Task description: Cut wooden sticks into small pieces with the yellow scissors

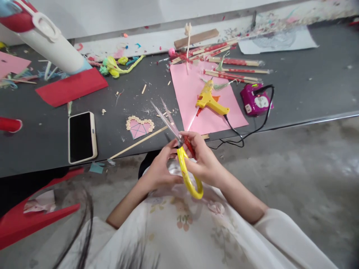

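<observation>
A pair of scissors [183,158] with a yellow loop and a red part at the handle is in my right hand [204,158], its fingers closed near the pivot. The two blades point up and away over the table edge, spread a little apart. My left hand [160,166] is beside the scissors, half curled, with thumb and fingers apart; some fingertips are hidden behind the handle. Beyond the blades, a pink paper heart [139,127] edged with small pale pieces lies on the table. A thin wooden stick [137,142] lies between the heart and the table edge.
A yellow glue gun [211,100] rests on pink paper [182,84], its cord running to a purple power box [256,100]. Wrapped chopsticks [232,61] lie behind. A phone [81,137], red envelope [72,87] and white bottle [53,46] are at left. A red chair [19,224] stands below.
</observation>
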`<act>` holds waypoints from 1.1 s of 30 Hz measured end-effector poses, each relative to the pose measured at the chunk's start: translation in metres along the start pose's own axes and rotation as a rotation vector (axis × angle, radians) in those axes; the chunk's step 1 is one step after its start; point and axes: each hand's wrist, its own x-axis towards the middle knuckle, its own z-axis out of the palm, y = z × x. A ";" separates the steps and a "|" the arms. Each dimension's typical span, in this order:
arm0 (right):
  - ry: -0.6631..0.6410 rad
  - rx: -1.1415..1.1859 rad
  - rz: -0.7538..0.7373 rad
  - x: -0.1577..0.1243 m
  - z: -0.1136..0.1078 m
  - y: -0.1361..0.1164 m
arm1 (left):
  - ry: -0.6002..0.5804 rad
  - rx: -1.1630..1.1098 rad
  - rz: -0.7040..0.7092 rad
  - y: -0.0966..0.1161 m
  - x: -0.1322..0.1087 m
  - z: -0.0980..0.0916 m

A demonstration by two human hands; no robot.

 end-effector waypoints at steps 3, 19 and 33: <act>0.030 -0.178 0.032 -0.001 -0.012 -0.003 | 0.091 0.189 0.043 0.015 -0.004 -0.017; -0.067 -0.320 0.020 -0.009 -0.015 0.004 | 0.479 0.606 0.275 0.011 0.008 -0.025; -0.147 -0.334 -0.118 -0.009 -0.021 -0.001 | 0.421 0.495 0.264 0.017 0.001 -0.027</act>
